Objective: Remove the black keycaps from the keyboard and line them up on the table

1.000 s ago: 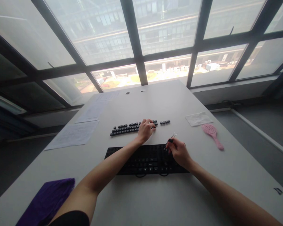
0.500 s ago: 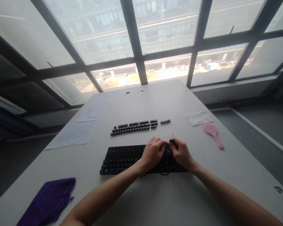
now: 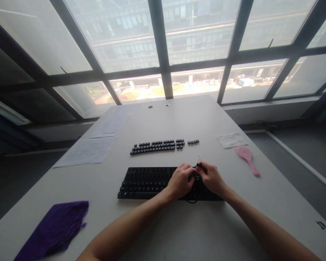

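Observation:
A black keyboard (image 3: 146,182) lies on the white table (image 3: 163,232) in front of me. Beyond it, rows of loose black keycaps (image 3: 155,146) are laid out. My right hand (image 3: 212,178) is closed round a small wire keycap puller (image 3: 199,162), whose metal loops stick up above the fingers. My left hand (image 3: 181,180) is curled over the keyboard's right half, its fingertips touching the puller and the right hand. What the left fingers pinch is hidden.
A pink hairbrush (image 3: 248,158) and a white cloth (image 3: 231,140) lie at the right. Paper sheets (image 3: 87,151) cover the far left. A purple cloth (image 3: 53,229) sits at the near left corner. Large windows stand beyond the table's far edge.
One second ago my left hand rested on the loose keycaps. It has come back to the keyboard and met my right hand at the puller. The right hand has barely moved.

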`<state>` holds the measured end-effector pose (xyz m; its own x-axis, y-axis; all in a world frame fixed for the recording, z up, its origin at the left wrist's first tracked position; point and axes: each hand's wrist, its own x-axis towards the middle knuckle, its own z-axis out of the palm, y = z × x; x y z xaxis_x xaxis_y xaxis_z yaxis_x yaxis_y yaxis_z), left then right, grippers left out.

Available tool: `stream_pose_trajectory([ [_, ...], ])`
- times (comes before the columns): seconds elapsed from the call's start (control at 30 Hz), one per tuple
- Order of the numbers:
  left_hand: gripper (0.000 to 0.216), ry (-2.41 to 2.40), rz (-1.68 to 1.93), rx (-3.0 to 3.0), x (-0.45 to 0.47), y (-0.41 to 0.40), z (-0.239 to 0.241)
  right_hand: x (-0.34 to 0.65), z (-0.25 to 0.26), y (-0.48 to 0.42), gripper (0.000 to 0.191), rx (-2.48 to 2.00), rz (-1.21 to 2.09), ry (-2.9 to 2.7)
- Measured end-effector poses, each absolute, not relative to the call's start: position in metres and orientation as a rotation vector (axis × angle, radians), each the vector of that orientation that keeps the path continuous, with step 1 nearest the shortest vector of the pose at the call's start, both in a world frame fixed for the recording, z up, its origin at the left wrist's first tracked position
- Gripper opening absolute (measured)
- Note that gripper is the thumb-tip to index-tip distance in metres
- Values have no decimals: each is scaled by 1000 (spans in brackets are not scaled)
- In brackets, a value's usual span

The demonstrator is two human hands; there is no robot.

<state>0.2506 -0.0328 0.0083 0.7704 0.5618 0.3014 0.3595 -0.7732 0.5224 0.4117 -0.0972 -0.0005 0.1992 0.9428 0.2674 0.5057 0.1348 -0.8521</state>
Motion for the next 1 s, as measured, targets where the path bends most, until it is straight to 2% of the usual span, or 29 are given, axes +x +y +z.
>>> stream_pose_trajectory([
  [0.33, 16, 661, 596, 2591, 250, -36, 11, 417, -9, -111, 19, -1446, 479, -1629],
  [0.57, 7, 551, 550, 2523, 251, -32, 8, 417, -12, -120, 27, -1282, 333, -1908],
  [0.73, 6, 550, 536, 2533, 253, -33, 6, 421, -12, -116, 24, -1318, 500, -1629],
  [1.0, 18, 569, 633, 2441, 252, -34, 4, 424, -12, -112, 19, -1407, 643, -1247],
])
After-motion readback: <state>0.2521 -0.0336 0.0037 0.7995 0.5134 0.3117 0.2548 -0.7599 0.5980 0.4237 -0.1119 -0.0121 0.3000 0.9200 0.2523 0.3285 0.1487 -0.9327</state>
